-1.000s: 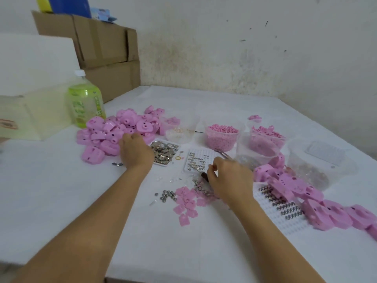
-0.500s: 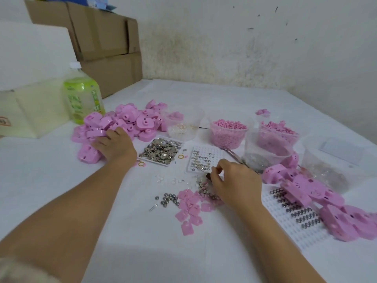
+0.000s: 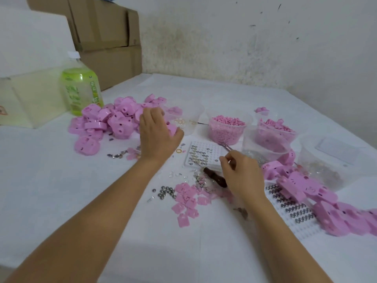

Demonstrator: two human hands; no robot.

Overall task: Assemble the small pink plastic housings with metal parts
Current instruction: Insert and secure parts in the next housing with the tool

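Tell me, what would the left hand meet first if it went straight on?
Most likely the housing pile: the left hand, gripping a housing, points into its right end. The tub sits just right; depth unclear.

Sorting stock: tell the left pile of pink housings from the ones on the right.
The left housings lie heaped beside the green bottle; the right housings run in a loose line along the white spring tray. The left hand grips one from the left heap. Both are the same pink.
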